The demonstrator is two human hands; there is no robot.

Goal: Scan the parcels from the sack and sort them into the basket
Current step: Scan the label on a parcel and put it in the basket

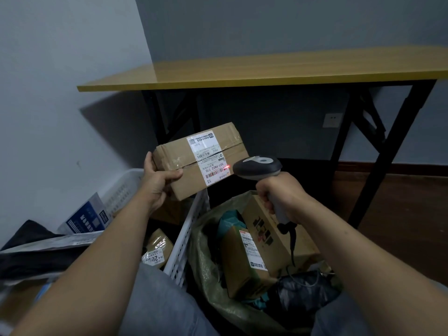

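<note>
**Cardboard parcel under scan; sack not yet emptied**

We find one cardboard parcel (174,157) held in the air above the far right corner of the white basket (186,238), clear of both basket and sack. The left hand (157,180) grips its near left corner, thumb on top and fingers curled beneath. The right hand (278,192) is wrapped round the handle of the one scanner (258,168), whose red light falls on the barcode at the near end of the white label (209,157).

We judge the task to be partway through, with the scanning of this parcel in hand and its placing in the basket not yet done.

Count, as far as visible:
- Basket: one taped brown parcel (157,248) against its right wall and a second box (167,209) below the held one. A blue-and-white box (87,219) leans at the left side, and we cannot tell whether it lies inside.
- Green sack (206,263): at least four items left, namely a large printed box (266,229), a smaller labelled box (242,263), a teal bag (228,221) and a dark bag (303,294). Anything underneath is hidden.

One wooden-topped table (242,73) stands behind.
</note>
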